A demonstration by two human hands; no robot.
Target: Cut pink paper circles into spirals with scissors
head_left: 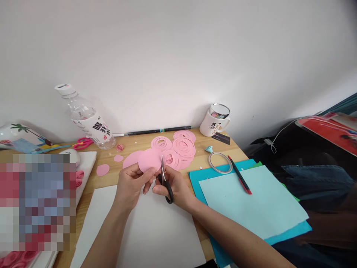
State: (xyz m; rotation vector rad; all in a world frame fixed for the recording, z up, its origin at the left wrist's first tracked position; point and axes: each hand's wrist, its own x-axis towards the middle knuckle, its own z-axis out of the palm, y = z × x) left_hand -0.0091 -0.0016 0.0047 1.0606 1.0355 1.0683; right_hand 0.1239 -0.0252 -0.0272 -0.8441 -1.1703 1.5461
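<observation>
My left hand (130, 183) pinches a pink paper disc (149, 160) above the wooden desk. My right hand (174, 186) grips black-handled scissors (165, 180), their blades pointing up against the disc's right edge. Just behind the disc lies a pile of pink paper circles cut into spirals (180, 147). A white sheet (145, 230) lies flat under both hands.
A tilted water bottle (86, 119), pink scissors (83, 143), a black pen (158, 131) and a white mug (214, 121) stand along the wall. Light blue paper (253, 203), a red pen (240, 174) and a tape ring (220, 162) lie at right. Small pink pieces (103, 169) lie at left.
</observation>
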